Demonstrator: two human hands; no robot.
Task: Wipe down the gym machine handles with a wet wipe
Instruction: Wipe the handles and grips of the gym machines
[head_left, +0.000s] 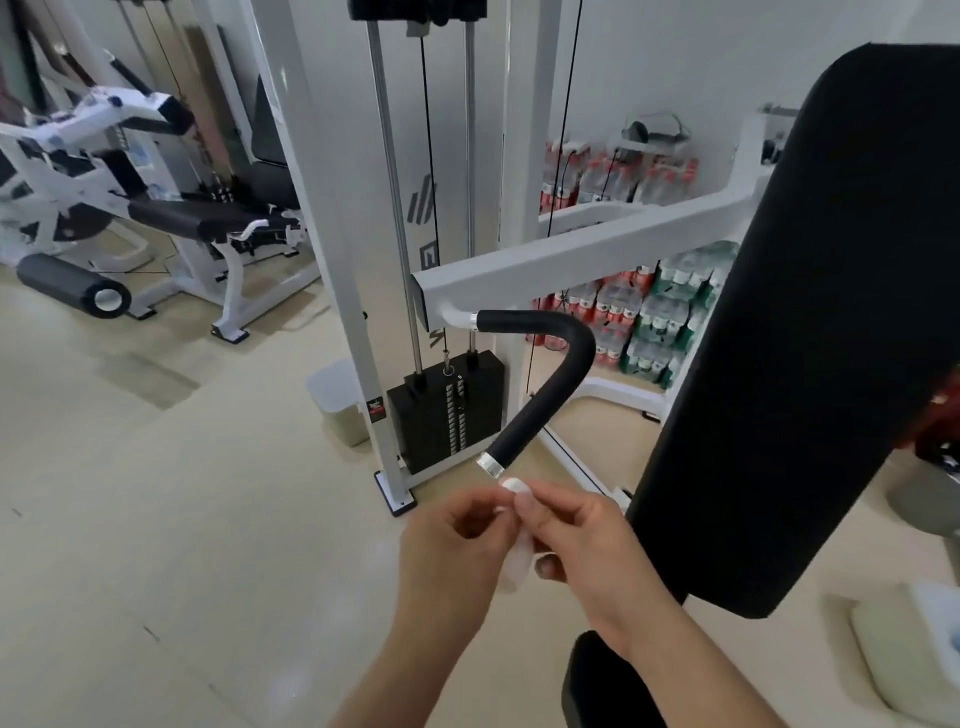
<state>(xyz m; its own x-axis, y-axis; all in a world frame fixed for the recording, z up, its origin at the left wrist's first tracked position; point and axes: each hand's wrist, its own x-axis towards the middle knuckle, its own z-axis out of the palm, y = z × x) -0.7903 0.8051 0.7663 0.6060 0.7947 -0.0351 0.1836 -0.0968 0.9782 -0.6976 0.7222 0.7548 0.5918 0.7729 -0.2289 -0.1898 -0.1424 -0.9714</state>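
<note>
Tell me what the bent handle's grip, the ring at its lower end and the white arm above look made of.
Grip: matte black, no glare, probably a foam or rubber sleeve.
Ring: bright silvery glints, likely polished metal.
Arm: smooth, even white coat on a boxy tube, probably painted steel.

Black bent handle (551, 375) hangs from a white arm (571, 249). Just below the handle's lower end, left hand (457, 538) and right hand (589, 543) meet, both pinching a white wipe (517, 553) between them. The wipe is blurred, possibly bunched. Black pad (805, 338) right of handle. Weight stack (441, 410) behind handle. Packs of bottles (662, 312) beyond it.
</note>
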